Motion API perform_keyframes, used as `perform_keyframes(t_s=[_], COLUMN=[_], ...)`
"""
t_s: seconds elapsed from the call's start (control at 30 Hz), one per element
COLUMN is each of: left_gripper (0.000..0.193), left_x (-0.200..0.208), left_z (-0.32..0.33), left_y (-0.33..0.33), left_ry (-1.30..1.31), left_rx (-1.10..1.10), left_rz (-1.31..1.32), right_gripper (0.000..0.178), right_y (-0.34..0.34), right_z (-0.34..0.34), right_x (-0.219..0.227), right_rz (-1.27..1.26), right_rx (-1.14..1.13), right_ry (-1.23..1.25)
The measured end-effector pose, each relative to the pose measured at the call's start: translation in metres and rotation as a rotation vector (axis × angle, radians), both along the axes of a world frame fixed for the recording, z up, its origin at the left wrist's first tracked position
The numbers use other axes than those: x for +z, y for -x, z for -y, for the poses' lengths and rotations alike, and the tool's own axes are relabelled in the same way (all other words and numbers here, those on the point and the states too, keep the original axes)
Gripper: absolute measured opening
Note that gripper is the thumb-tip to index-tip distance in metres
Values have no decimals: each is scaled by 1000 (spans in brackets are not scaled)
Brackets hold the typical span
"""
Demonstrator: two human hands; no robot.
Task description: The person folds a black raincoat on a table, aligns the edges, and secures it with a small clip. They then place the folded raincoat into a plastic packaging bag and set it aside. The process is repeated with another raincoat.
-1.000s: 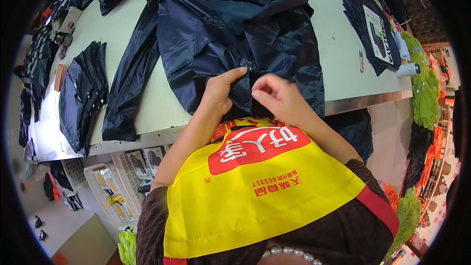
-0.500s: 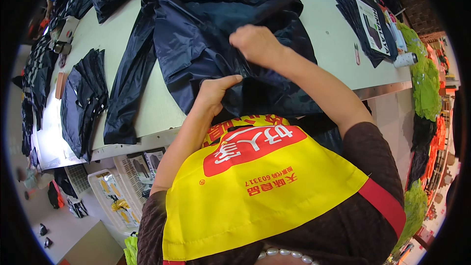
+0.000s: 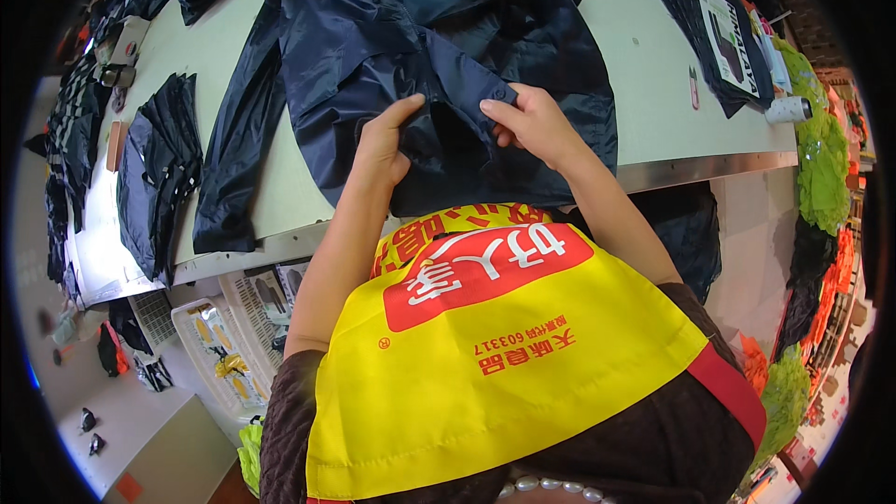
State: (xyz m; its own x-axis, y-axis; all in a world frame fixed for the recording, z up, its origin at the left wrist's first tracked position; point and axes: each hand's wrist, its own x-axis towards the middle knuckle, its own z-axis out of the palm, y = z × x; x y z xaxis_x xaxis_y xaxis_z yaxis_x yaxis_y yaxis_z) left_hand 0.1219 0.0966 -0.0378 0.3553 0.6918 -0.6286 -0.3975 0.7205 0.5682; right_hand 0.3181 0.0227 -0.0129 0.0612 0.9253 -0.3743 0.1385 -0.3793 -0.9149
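Note:
A navy, shiny jacket (image 3: pixel 345 56) lies spread on the white table in front of me, one sleeve (image 3: pixel 247 131) stretched toward the left front edge. With my right hand (image 3: pixel 539 126) I pinch the edge of its front flap between thumb and fingers, near a small round snap or button (image 3: pixel 498 92). The flap is lifted and a dark fold opens beneath it. My left hand (image 3: pixel 383 145) grips the cloth on the other side of that fold, thumb pointing up along it. Its fingertips are partly hidden in the fabric.
On the table (image 3: pixel 644 56), a stack of dark pieces (image 3: pixel 159 177) lies left. Small thread snips (image 3: pixel 693 89), a dark stack with a printed card (image 3: pixel 723 42) and a thread spool (image 3: pixel 789 110) lie right. Lime-green cloth (image 3: pixel 817 159) hangs beyond. Below left stands a white basket (image 3: pixel 219 355).
My right hand has come down and opened from a fist to pinch the flap edge, which is now lifted. My left hand has shifted slightly up and left on the cloth.

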Motion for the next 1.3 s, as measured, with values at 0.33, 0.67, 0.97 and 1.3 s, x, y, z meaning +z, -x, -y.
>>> perform_keyframes(t_s=[0.33, 0.67, 0.97, 1.3], left_gripper=[22, 16, 10, 9], left_x=[62, 33, -9, -33], left_z=[87, 84, 74, 74], left_y=[33, -48, -51, -50], left_ry=[-451, -648, -760, -518], left_rx=[-851, -381, -261, -197], left_rz=[-644, -450, -308, 30], right_gripper=[22, 22, 30, 42], right_y=[-17, -19, -177, -415], right_z=[3, 9, -3, 68], right_x=[-4, -17, -67, -150], right_rz=[-538, -599, 520, 1215], right_rx=[-145, -146, -531, -572], right_ry=[63, 44, -436, 251])
